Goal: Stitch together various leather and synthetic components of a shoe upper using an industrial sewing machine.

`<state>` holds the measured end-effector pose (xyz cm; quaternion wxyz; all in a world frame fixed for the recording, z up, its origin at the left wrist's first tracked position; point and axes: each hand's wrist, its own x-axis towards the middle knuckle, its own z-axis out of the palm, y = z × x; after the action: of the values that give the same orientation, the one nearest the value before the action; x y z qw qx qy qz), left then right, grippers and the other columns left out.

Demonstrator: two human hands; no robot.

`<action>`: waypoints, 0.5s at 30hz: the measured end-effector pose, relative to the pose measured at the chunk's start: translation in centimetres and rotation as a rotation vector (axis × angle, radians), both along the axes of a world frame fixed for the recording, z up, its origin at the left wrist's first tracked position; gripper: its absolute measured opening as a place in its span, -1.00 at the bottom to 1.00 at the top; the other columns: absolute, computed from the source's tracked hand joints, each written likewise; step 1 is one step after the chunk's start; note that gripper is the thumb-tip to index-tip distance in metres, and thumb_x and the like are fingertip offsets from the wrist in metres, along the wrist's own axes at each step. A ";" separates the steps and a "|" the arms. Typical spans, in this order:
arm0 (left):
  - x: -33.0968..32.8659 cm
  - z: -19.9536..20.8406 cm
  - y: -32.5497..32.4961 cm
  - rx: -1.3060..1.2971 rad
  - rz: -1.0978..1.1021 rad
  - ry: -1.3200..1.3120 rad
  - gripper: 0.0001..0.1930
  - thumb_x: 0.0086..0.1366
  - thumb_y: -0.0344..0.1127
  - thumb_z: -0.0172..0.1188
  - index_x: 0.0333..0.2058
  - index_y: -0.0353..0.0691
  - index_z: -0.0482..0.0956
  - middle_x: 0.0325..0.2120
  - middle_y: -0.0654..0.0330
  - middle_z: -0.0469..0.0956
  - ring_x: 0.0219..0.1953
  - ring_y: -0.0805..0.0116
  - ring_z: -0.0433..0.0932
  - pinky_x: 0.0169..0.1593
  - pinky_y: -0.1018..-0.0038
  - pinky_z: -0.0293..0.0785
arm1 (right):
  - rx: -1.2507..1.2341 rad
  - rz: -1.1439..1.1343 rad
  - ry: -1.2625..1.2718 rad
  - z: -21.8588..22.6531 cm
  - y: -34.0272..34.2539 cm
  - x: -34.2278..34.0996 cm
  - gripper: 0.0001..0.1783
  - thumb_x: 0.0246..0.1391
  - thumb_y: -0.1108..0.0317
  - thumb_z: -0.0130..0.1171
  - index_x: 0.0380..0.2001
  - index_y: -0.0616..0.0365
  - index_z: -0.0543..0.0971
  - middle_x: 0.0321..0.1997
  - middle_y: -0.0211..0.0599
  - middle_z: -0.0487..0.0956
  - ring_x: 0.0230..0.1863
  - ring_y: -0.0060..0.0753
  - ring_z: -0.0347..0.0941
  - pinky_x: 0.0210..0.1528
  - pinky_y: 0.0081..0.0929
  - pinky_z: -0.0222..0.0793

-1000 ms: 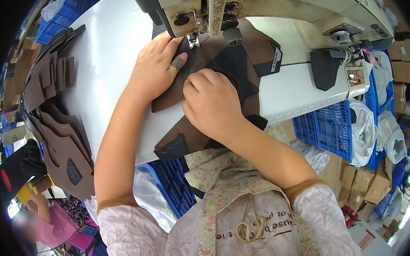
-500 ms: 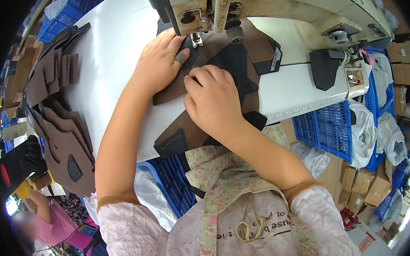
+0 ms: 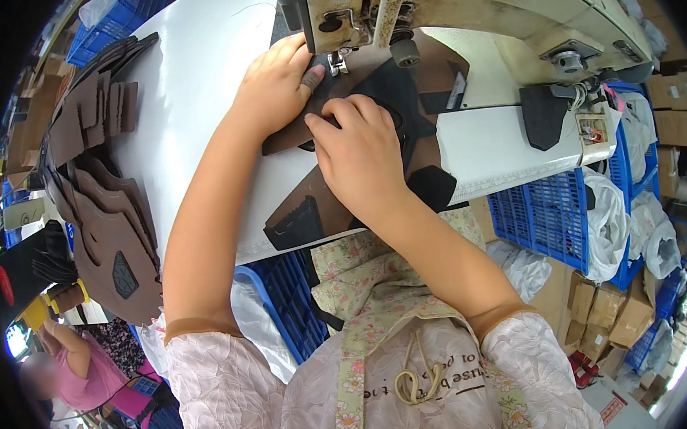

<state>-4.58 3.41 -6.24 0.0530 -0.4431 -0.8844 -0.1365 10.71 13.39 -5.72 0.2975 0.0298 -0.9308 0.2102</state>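
Observation:
A brown and black shoe upper (image 3: pixel 296 207) lies spread on the white sewing machine bed, part of it under the metal presser foot (image 3: pixel 338 63). My left hand (image 3: pixel 276 85) rests on it just left of the foot, fingers stretched out and thumb laid on the material; its fingertips are partly hidden by the machine head. Closer to me, my right hand (image 3: pixel 359 147) has its fingers curled onto the same upper, the thumb pointing toward my left hand. A black rounded part (image 3: pixel 432 188) of the upper sticks out beside my right wrist.
Stacked brown cut pieces (image 3: pixel 113 236) hang along the bed's left edge. The sewing machine (image 3: pixel 488 13) arches over the far side. A black piece (image 3: pixel 544 116) hangs by its right end. Blue crates (image 3: pixel 544 218) stand at right; another person (image 3: pixel 89 368) sits at lower left.
The shoe upper has turned and shifted slightly under the presser foot, its right-hand labelled part swinging away from me. Both hands have moved a little with it, the right thumb now reaching farther left.

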 end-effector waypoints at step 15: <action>-1.2 0.3 0.7 -0.075 0.035 -0.032 -0.62 0.37 -0.09 0.02 0.06 -0.15 0.45 0.13 0.19 0.40 0.20 0.21 0.32 0.22 0.25 0.23 | 0.032 -0.026 0.035 -0.2 0.1 -1.1 -0.77 -0.19 0.41 0.22 -0.34 0.13 0.64 -0.35 -0.34 0.48 -0.18 -0.24 0.36 -0.10 -0.27 0.30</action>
<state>-5.78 4.12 -5.93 0.0243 -0.4271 -0.8972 -0.1094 9.58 13.51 -5.92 0.3160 0.0263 -0.9289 0.1911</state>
